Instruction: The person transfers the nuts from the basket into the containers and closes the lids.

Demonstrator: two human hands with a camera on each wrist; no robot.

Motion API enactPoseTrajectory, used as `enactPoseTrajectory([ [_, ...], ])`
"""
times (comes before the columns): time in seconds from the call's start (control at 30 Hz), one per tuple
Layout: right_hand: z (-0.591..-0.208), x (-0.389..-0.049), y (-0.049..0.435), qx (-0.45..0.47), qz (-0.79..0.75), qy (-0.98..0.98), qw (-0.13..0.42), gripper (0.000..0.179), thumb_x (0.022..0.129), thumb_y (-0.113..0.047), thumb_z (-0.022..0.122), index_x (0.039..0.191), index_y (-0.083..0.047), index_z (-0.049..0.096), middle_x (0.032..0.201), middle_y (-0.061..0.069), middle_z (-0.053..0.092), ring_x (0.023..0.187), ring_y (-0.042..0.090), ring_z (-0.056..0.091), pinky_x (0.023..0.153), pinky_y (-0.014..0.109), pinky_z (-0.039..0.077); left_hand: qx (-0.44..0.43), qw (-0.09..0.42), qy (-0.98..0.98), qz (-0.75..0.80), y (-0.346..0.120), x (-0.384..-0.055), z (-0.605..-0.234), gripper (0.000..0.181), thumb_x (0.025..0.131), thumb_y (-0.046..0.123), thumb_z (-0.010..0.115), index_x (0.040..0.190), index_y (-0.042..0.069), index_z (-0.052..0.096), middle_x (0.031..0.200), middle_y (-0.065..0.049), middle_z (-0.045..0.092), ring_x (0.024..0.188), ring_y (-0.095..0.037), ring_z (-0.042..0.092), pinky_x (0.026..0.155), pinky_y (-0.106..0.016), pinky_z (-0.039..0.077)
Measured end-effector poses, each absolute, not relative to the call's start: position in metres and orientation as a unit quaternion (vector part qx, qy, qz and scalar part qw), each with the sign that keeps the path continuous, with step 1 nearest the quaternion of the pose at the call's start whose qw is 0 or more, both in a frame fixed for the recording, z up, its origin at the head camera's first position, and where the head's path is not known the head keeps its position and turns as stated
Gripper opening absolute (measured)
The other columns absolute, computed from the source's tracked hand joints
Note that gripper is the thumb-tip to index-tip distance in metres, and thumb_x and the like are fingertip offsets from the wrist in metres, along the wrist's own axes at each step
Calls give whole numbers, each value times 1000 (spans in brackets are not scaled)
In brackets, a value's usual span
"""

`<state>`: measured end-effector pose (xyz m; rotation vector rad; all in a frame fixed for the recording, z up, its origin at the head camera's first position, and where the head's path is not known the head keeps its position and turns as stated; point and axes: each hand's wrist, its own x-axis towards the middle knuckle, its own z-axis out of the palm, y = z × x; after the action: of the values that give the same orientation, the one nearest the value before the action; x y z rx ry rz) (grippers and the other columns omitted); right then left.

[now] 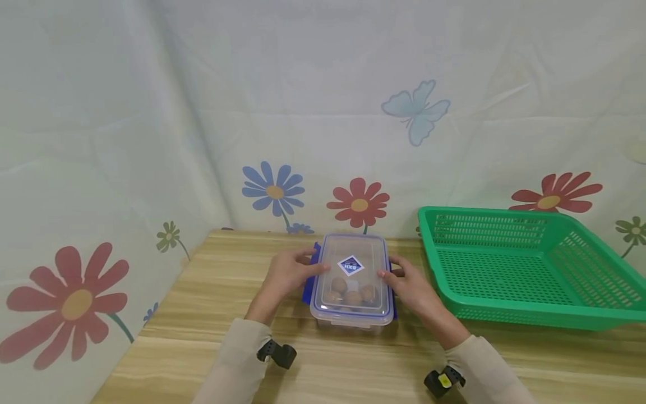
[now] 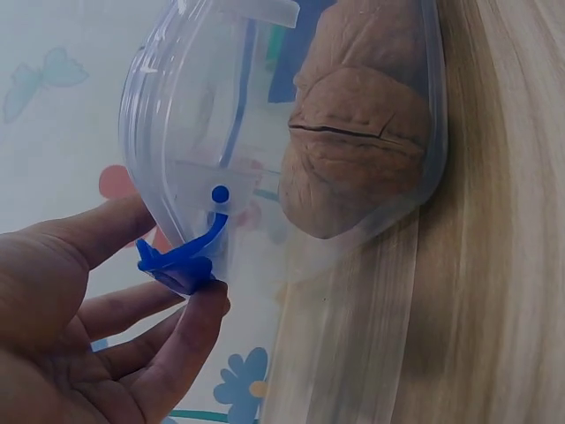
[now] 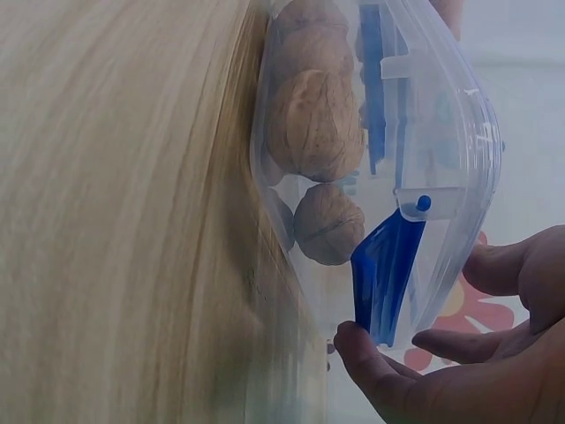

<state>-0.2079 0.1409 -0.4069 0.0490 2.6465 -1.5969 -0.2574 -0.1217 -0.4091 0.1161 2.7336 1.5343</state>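
Observation:
A clear plastic food container (image 1: 352,314) with a blue-edged lid (image 1: 360,244) stands on the table, several walnuts (image 2: 362,132) inside. At its left side, my left hand (image 1: 292,272) has its thumb on the lid's edge and its fingers against the blue side latch (image 2: 181,265), pinching the container there. On the opposite side, the thumb of my right hand (image 1: 411,283) rests on the lid edge, while a fingertip touches the lower end of the other blue latch (image 3: 388,274). Both latches angle outward from the walls. A blue and white label (image 1: 350,265) is on the lid.
A large green plastic basket (image 1: 444,300) with slotted walls sits to the right of the container. The wood-grain table (image 1: 202,314) meets a flowered cloth backdrop (image 1: 323,112) behind. Black bands with small cameras (image 1: 282,354) are on both wrists.

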Motion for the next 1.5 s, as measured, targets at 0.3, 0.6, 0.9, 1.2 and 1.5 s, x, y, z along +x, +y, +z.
enactPoseTrajectory([
  [0.3, -408, -209, 142, 13, -511, 859, 22, 58, 111, -28, 58, 160, -4, 39, 144, 32, 56, 122, 44, 64, 104, 62, 52, 51, -6, 855, 516, -119, -258, -407, 58, 90, 27, 89, 139, 2, 69, 123, -22, 73, 93, -30, 77, 77, -40, 65],
  [0.6, -408, -209, 142, 9, -509, 861, 18, 57, 112, -27, 58, 159, -2, 41, 143, 33, 56, 123, 45, 64, 102, 60, 54, 59, -16, 854, 516, -118, -257, -408, 56, 91, 24, 88, 138, 1, 69, 119, -21, 73, 86, -28, 78, 73, -38, 66],
  [0.9, -407, -209, 142, 8, -505, 863, 16, 57, 112, -26, 58, 160, -2, 40, 142, 32, 57, 119, 43, 65, 101, 59, 55, 59, -25, 852, 520, -116, -256, -406, 51, 91, 20, 88, 134, -1, 71, 116, -21, 74, 83, -27, 78, 75, -42, 66],
  [1.2, -407, -209, 141, 7, -504, 864, 11, 57, 112, -26, 58, 159, -1, 40, 141, 33, 57, 118, 44, 66, 98, 57, 57, 50, -28, 854, 518, -114, -255, -408, 47, 93, 18, 86, 133, -1, 72, 111, -16, 76, 88, -25, 76, 75, -36, 65],
  [1.5, -405, -208, 140, 7, -506, 862, 13, 57, 112, -27, 58, 159, -2, 41, 141, 33, 58, 117, 44, 67, 98, 58, 57, 50, -53, 868, 492, -110, -252, -408, 44, 94, 19, 83, 132, -2, 72, 116, -18, 76, 95, -28, 76, 81, -39, 65],
])
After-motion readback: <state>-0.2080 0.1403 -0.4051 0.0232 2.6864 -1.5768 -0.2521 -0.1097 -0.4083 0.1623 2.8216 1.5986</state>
